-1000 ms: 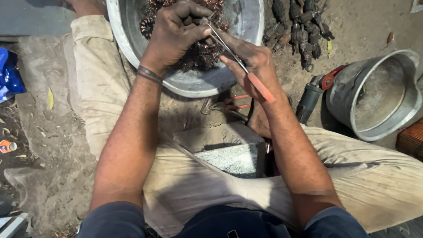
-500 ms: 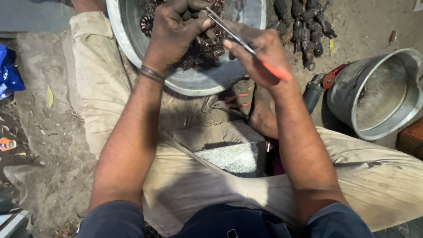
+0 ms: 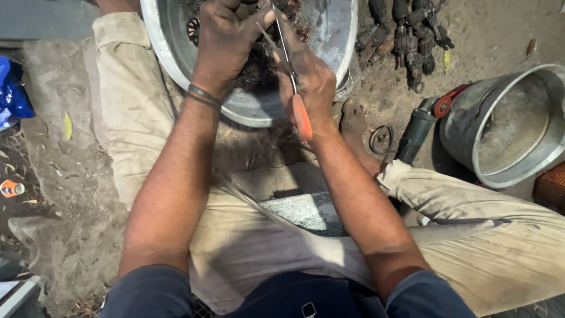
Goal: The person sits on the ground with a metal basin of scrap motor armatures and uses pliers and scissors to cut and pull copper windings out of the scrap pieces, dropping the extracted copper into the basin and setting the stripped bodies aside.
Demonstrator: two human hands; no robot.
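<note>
My left hand is closed around a dark, wiry part over a round metal basin full of dark greasy parts. My right hand grips a thin tool with an orange handle, and its metal shaft points up toward the part in my left hand. Both hands meet above the basin, between my knees. The part itself is mostly hidden by my fingers.
A second metal bowl stands at the right. Beside it lies an angle grinder, and several dark motor parts are piled on the dirt at the top right. A stone block sits between my legs, and blue plastic lies at the left.
My right hand has swung the orange-handled tool from a slant to nearly upright and moved closer to my left hand. Both hands have shifted up toward the basin.
</note>
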